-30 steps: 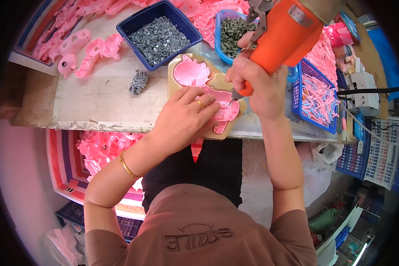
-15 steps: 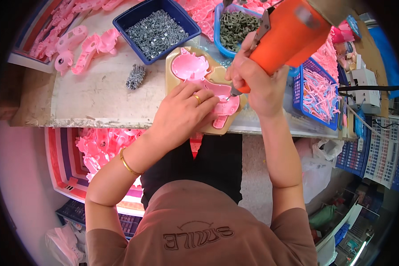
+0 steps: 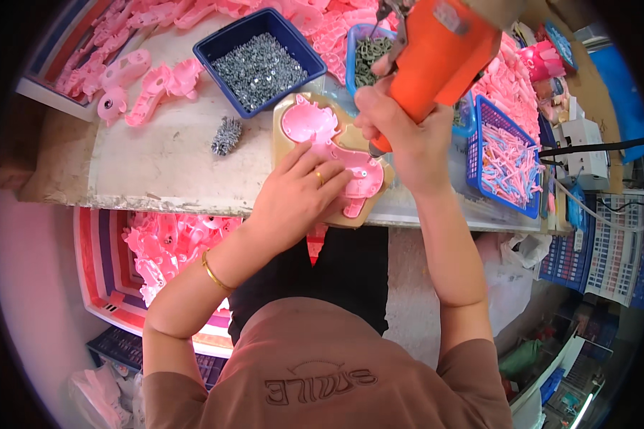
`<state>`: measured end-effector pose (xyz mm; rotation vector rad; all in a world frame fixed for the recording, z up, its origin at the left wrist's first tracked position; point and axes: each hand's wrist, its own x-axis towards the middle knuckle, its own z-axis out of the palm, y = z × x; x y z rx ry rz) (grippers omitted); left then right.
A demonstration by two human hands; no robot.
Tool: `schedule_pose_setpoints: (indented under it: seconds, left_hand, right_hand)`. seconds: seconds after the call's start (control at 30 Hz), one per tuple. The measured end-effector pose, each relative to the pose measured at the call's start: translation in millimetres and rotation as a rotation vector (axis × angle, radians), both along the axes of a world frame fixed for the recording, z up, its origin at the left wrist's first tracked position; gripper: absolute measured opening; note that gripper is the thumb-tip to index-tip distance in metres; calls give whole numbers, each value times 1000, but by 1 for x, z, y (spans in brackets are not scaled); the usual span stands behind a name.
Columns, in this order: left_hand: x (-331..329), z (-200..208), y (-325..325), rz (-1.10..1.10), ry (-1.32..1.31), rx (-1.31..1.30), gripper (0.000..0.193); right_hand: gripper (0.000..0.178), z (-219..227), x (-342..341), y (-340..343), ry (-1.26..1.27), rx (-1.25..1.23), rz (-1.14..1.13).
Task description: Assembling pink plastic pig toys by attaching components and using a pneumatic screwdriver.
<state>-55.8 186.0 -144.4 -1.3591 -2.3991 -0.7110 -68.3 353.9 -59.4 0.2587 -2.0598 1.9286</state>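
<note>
A pink plastic toy shell (image 3: 308, 122) lies hollow side up in a tan, shaped holding block (image 3: 285, 140) at the table's front edge. My left hand (image 3: 305, 187) rests across the shell's middle, fingers stretched out flat, hiding part of it. A small silver screw (image 3: 363, 174) shows inside the shell, right of my fingertips. My right hand (image 3: 408, 129) is wrapped around an orange power screwdriver (image 3: 436, 61), which is tilted. Its tip (image 3: 376, 151) is by the shell's upper right edge, apart from the screw; whether it touches anything, I cannot tell.
A dark blue bin (image 3: 259, 66) of screws stands behind the block, with a spiky clump of screws (image 3: 226, 136) nearer. A light blue tub (image 3: 352, 53) holds dark green parts. At right is a blue basket (image 3: 504, 157) of pink and blue pieces. Pink shells (image 3: 166, 86) lie farther left.
The power screwdriver's tip has moved up and away from the screw inside the shell. My left hand stays on the shell. The whole view has shifted slightly.
</note>
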Motion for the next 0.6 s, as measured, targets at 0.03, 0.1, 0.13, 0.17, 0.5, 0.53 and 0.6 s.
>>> schedule_pose_setpoints:
  seconds: [0.03,0.1,0.13,0.17,0.5,0.53,0.6]
  left_hand:
    - [3,-1,-1,4,10,2,35]
    - [10,-2,-2,34,-72,78,39]
    - [11,-2,-9,56,-61,94,38]
    - [12,-2,-11,56,-52,102,38]
    - [23,-5,-32,140,-113,95,38]
    - [25,-5,-31,182,-108,69,41]
    - [24,-3,-24,212,-102,55,44]
  right_hand:
    - [18,6,-4,-4,10,2,4]
    - [17,19,-14,-16,202,-111,161]
    - [17,26,-15,-19,206,-118,181]
    - [20,39,-12,-15,102,-28,236]
    - [39,115,-33,19,641,257,-648]
    - [43,118,-62,35,692,238,-496]
    - [45,136,-85,45,499,105,-246]
